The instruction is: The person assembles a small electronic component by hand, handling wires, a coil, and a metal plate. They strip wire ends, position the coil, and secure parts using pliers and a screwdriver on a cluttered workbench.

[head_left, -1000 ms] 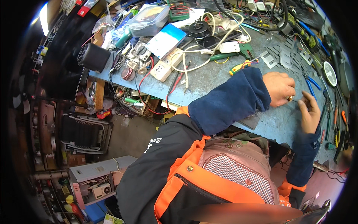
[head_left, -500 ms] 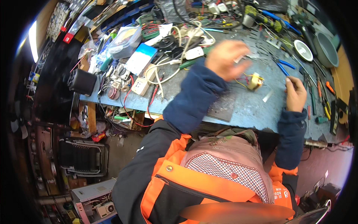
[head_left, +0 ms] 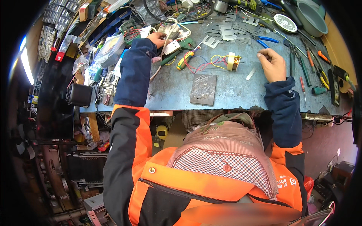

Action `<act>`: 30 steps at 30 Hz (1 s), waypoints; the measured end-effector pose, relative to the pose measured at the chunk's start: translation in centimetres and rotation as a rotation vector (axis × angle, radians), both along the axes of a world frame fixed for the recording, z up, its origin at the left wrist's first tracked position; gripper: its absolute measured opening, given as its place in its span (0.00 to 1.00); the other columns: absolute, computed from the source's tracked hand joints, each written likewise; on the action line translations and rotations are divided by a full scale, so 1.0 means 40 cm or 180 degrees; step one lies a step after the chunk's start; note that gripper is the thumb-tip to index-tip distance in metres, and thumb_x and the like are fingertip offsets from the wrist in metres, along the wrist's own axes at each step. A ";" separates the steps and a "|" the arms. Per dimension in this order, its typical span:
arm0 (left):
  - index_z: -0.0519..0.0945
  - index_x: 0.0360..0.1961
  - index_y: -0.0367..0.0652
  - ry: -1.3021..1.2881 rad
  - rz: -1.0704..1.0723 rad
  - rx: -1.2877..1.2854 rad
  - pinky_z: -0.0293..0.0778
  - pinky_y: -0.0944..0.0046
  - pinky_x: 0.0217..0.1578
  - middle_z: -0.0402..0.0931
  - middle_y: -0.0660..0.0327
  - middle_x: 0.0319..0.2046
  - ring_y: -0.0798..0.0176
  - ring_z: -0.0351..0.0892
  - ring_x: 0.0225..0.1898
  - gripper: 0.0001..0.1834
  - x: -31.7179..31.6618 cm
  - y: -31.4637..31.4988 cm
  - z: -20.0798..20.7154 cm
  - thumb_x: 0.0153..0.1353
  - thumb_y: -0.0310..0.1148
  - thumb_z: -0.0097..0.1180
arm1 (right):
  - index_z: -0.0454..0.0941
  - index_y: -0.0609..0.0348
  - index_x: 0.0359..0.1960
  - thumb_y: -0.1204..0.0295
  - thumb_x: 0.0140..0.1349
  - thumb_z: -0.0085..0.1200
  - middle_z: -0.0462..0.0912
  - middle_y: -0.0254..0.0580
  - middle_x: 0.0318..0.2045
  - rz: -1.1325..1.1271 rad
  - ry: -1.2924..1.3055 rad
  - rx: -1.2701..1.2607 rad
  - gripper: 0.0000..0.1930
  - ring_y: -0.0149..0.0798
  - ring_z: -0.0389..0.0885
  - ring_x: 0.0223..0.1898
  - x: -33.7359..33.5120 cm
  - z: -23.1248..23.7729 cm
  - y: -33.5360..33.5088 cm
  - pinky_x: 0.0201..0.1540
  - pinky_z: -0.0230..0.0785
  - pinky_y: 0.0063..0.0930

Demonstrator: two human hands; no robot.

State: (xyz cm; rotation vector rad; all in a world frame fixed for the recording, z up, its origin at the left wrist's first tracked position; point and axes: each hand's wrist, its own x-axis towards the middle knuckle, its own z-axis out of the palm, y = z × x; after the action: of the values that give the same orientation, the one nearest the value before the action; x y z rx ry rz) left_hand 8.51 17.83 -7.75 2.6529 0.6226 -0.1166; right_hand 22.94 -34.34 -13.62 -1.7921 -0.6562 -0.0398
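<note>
My left hand (head_left: pixel 158 39) reaches into the clutter at the far left, fingers closed among pale cables (head_left: pixel 172 32) beside a white plug-like block (head_left: pixel 172 47); what it grips is hidden. My right hand (head_left: pixel 273 64) rests on the bench at the right with fingers curled in, and nothing shows in them. Left of it sits a small transformer (head_left: pixel 230 61) with a yellow-wrapped coil and red, yellow and blue leads. A thin pale strip (head_left: pixel 250 74) lies between them. A yellow-green screwdriver (head_left: pixel 185 60) lies by the leads.
A dark square plate (head_left: pixel 203 89) lies near the front edge. Beyond the transformer are stacked metal laminations (head_left: pixel 227 33) and blue-handled pliers (head_left: pixel 267 39). Several hand tools (head_left: pixel 304 69) line the right side. A grey bowl (head_left: pixel 311 18) and a white round dish (head_left: pixel 285 23) stand far right.
My left hand has moved left, from over the laminations to the cables. The right hand has shifted slightly left in view. The whole view has shifted, and the square plate is now uncovered.
</note>
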 end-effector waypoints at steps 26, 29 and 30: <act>0.81 0.50 0.45 -0.3170 0.1358 -0.2852 0.83 0.48 0.45 0.84 0.58 0.45 0.55 0.84 0.48 0.20 -0.129 -0.028 0.090 0.64 0.46 0.70 | 0.88 0.65 0.42 0.72 0.67 0.65 0.87 0.40 0.28 0.0036 -0.0277 -0.0425 0.09 0.32 0.83 0.30 -0.009 0.014 0.000 0.37 0.75 0.29; 0.79 0.52 0.40 -0.3815 0.1619 -0.3680 0.86 0.51 0.43 0.85 0.58 0.41 0.54 0.86 0.47 0.24 -0.134 -0.073 0.129 0.63 0.45 0.70 | 0.89 0.63 0.42 0.70 0.66 0.65 0.89 0.45 0.29 0.0025 -0.0322 -0.0455 0.09 0.38 0.87 0.30 -0.006 0.012 -0.002 0.38 0.78 0.32; 0.79 0.52 0.39 -0.4099 0.1599 -0.4080 0.87 0.57 0.41 0.86 0.58 0.39 0.53 0.87 0.40 0.25 -0.136 -0.114 0.159 0.62 0.44 0.70 | 0.89 0.63 0.41 0.70 0.65 0.65 0.89 0.46 0.29 0.0015 -0.0299 -0.0477 0.09 0.38 0.88 0.30 -0.010 0.019 -0.003 0.37 0.78 0.33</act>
State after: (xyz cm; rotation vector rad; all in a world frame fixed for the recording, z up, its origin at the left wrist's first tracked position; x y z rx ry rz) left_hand 3.08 13.27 -1.39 0.9113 0.4325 0.9149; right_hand 22.52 -34.47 -12.86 -1.9419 -0.7472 -0.0736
